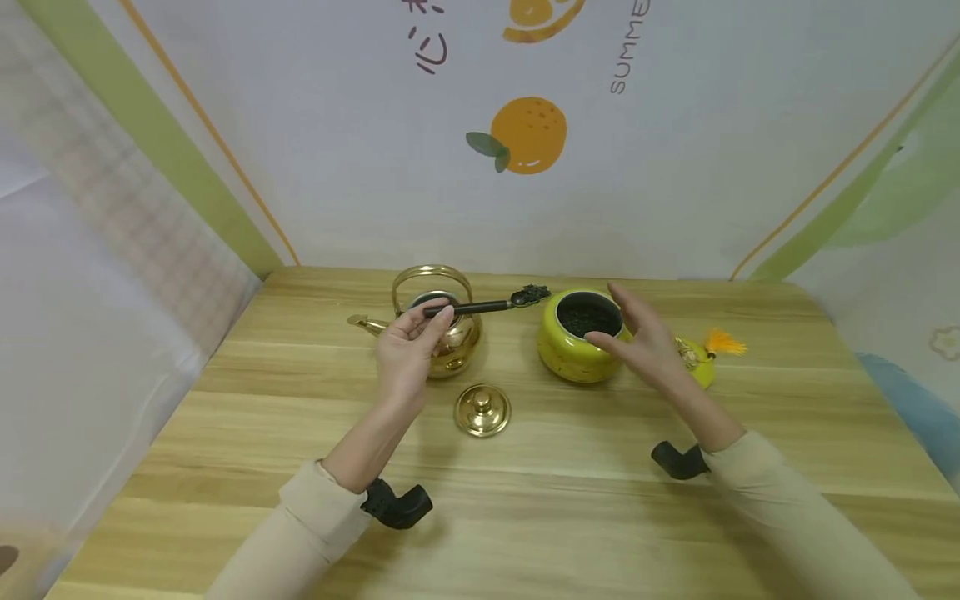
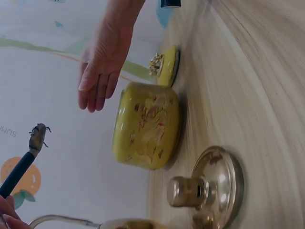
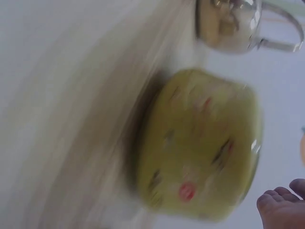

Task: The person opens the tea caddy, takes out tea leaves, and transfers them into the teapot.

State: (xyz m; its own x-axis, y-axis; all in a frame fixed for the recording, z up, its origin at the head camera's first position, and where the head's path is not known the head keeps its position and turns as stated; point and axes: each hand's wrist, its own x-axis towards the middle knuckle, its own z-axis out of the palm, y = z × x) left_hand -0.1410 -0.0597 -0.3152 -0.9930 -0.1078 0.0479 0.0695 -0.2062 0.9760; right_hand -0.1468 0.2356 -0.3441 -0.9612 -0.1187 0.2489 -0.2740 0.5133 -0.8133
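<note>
My left hand (image 1: 402, 358) pinches the dark handle of a tea scoop (image 1: 480, 307), whose bowl is heaped with dark tea leaves (image 1: 531, 294). The scoop lies level over the mouth of a shiny gold kettle (image 1: 459, 343), its loaded end pointing toward a yellow tea jar (image 1: 573, 357). Dark leaves lie inside that uncovered jar. At the jar's right rim is my right hand (image 1: 651, 340), thumb and fingers spread, holding nothing. The left wrist view shows the right hand (image 2: 107, 59) with straight fingers above the patterned jar (image 2: 147, 126).
On the wooden table (image 1: 555, 517), the gold kettle lid (image 1: 482, 410) lies in front of the kettle. The yellow jar lid (image 1: 703, 372) with its orange tassel (image 1: 725, 342) is right of the jar. Behind stands a printed curtain (image 1: 375, 192). Black wrist mounts (image 1: 401, 507) hang below the sleeves.
</note>
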